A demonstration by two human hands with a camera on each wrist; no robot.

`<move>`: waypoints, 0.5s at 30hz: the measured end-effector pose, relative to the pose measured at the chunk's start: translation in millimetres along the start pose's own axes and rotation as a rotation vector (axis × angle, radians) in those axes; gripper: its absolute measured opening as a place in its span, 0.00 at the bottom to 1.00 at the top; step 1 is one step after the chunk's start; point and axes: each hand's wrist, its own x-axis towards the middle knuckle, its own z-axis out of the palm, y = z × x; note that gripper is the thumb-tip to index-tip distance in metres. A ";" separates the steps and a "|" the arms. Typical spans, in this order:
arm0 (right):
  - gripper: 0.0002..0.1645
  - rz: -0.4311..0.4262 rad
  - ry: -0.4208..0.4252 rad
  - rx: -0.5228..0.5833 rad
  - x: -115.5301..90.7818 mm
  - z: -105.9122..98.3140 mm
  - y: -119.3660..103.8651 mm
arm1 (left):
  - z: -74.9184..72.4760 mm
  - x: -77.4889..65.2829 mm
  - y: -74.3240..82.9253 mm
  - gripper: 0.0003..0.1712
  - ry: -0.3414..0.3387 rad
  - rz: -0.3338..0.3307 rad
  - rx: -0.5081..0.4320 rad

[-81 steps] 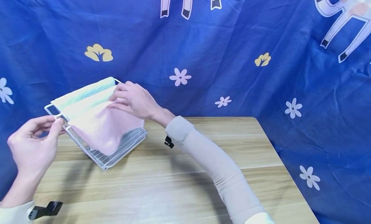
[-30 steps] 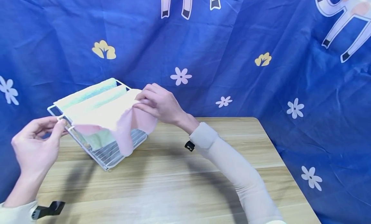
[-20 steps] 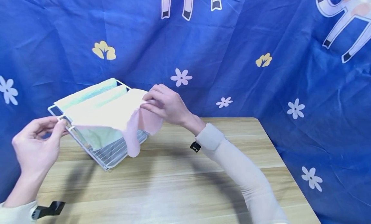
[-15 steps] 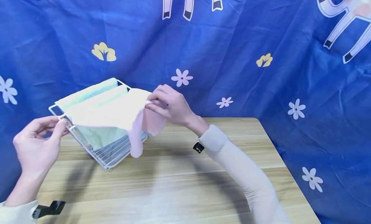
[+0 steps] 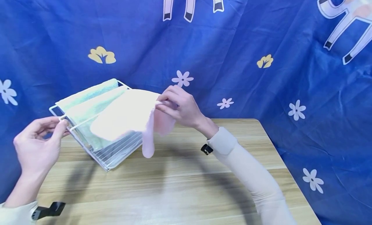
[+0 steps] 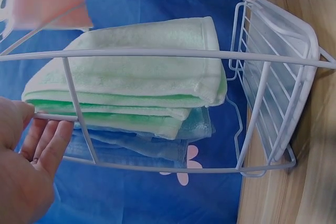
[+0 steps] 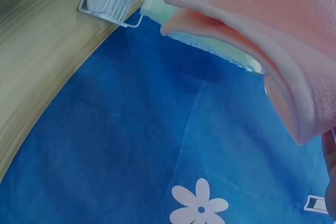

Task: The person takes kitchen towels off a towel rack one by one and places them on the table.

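Observation:
My left hand (image 5: 39, 147) pinches the top left corner of a white wire towel rack (image 5: 88, 150) on the table. In the left wrist view its thumb and fingers grip a short bar of the rack. Two folded towels hang over the bars: a pale green towel (image 6: 142, 72) nearer the front and a blue towel (image 6: 131, 150) behind. To the right, my right hand (image 5: 183, 107) pinches the edge of a pink towel (image 5: 128, 112), which spreads out toward the rack and overlaps its front. The right wrist view shows this towel's folded layers (image 7: 283, 40).
A wood-grain table (image 5: 180, 192) carries the rack near its back left. Behind and to the right hangs a blue curtain (image 5: 215, 50) printed with flowers and animal legs. The rack's slatted base tray (image 6: 268, 93) stands low on the table.
My right hand has moved right, drawing the pink towel off the rack's front bar and uncovering part of that bar and the green towel. The left hand keeps its grip.

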 end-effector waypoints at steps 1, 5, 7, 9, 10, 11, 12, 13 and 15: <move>0.06 0.000 0.000 -0.003 -1.1 -1.6 -0.5 | -0.2 -0.6 0.5 0.10 -0.001 0.003 0.000; 0.07 -0.001 -0.019 -0.030 -7.1 -6.9 -1.4 | -1.0 -2.2 1.5 0.09 -0.006 0.010 -0.007; 0.07 -0.004 -0.038 -0.051 -11.1 -8.6 -0.5 | -1.6 -2.8 1.5 0.10 -0.007 0.011 -0.008; 0.07 -0.004 -0.063 -0.071 -15.6 -9.9 0.9 | -2.2 -3.6 1.6 0.10 -0.004 0.011 -0.004; 0.07 -0.002 -0.075 -0.078 -18.0 -10.3 2.0 | -2.5 -4.0 1.7 0.10 -0.002 0.011 0.002; 0.07 0.004 -0.087 -0.084 -20.7 -10.9 3.0 | -2.8 -4.5 2.0 0.10 -0.001 0.009 0.003; 0.07 0.012 -0.098 -0.088 -23.4 -11.6 3.9 | -3.1 -5.0 2.4 0.10 0.000 0.008 0.005; 0.07 0.022 -0.109 -0.090 -26.2 -12.2 4.9 | -3.3 -5.5 2.8 0.10 0.001 0.007 0.006; 0.07 0.044 -0.128 -0.094 -31.5 -13.3 6.4 | -3.9 -6.5 3.9 0.10 0.005 0.004 0.004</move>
